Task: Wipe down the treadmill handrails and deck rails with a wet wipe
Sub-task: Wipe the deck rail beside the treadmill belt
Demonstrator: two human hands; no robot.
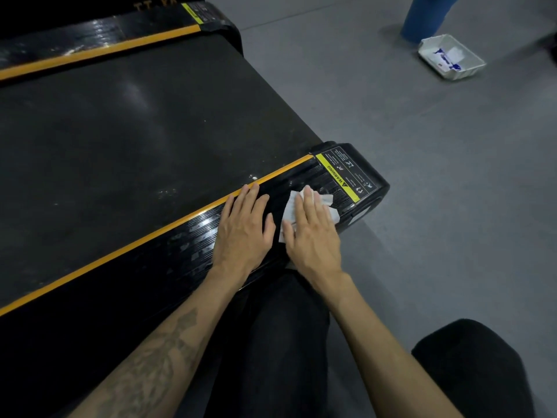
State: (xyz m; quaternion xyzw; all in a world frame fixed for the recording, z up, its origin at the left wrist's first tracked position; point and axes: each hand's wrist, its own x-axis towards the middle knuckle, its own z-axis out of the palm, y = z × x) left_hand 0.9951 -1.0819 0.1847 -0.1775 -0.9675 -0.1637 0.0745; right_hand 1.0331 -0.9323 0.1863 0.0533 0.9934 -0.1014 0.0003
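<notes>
A black treadmill deck lies across the view, its dark belt (120, 140) between two ribbed side rails edged in orange. On the near deck rail (187, 239), close to its rear end cap, my right hand (313, 233) presses a white wet wipe (327, 203) flat with straight fingers. My left hand (244, 224) rests flat on the same rail just left of the wipe, fingers reaching the orange stripe (283, 171). The end cap (355, 173) carries a yellow warning label. The far deck rail (99, 40) runs along the top left. No handrails are in view.
Grey floor (437, 164) spreads to the right of the deck. A white tray (452, 57) with a blue-printed pack sits on it at the top right, beside a person's blue trouser leg (428, 16). My dark-clad knees (289, 342) fill the bottom.
</notes>
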